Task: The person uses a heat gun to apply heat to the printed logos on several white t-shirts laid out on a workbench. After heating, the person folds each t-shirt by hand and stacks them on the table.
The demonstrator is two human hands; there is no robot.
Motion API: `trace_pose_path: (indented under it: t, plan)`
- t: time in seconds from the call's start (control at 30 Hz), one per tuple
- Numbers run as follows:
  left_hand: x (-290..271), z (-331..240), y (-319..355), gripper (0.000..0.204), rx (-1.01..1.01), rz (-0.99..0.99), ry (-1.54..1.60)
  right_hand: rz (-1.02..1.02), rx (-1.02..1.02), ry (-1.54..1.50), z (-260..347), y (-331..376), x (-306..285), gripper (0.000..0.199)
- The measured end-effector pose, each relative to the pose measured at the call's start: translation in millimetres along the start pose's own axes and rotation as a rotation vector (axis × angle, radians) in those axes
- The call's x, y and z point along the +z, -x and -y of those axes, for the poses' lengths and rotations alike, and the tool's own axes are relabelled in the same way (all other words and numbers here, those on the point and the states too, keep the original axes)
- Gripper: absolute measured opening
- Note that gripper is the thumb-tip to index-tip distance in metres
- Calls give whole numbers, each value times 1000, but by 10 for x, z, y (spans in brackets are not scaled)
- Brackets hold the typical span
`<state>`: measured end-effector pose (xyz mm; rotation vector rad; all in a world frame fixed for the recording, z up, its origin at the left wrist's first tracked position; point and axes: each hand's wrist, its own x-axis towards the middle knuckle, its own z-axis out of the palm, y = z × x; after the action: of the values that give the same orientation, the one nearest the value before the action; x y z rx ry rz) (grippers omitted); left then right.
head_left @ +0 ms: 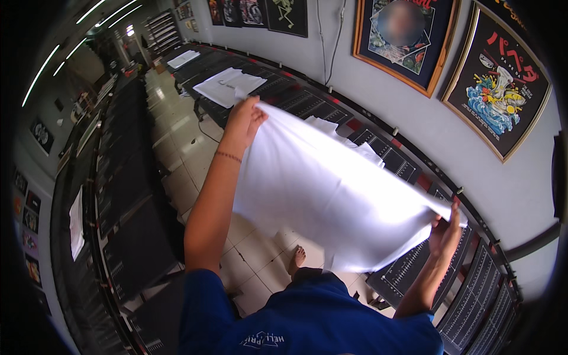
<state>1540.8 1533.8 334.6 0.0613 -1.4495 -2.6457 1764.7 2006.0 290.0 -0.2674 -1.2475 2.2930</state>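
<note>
A white cloth (325,195), possibly a T-shirt, hangs stretched out in the air between my two hands. My left hand (248,118) is raised ahead of me, its fingers closed on the cloth's far left corner. At the other end, lower and to the right, my right hand (445,229) grips the cloth's right corner, some of its fingers hidden by the fabric. From there the cloth drapes down toward me, its lower edge slightly blurred. It covers part of the long black table behind it.
Black printing boards (402,272) with white ruler marks line the long table on the right. White folded fabric (228,86) lies farther along it, and more white fabric (368,152) sits behind the cloth. A second row of dark boards (127,207) runs left of the tiled floor (186,148).
</note>
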Motion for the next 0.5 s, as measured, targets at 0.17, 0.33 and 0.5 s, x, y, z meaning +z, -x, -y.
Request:
trace_pose_path:
  t: [0.17,0.33,0.5]
  plan:
    - [370,-175,-924,14,40,150,46,-120,-237,-18,-71,-474,585,23]
    - [-278,272,-1583,16,-119,146,-123,-328,-123,190,-672,-572,728,31]
    - [-1272,1428,-2015,18,-316,70,-386,-403,147,323,-2054,-298,314,39]
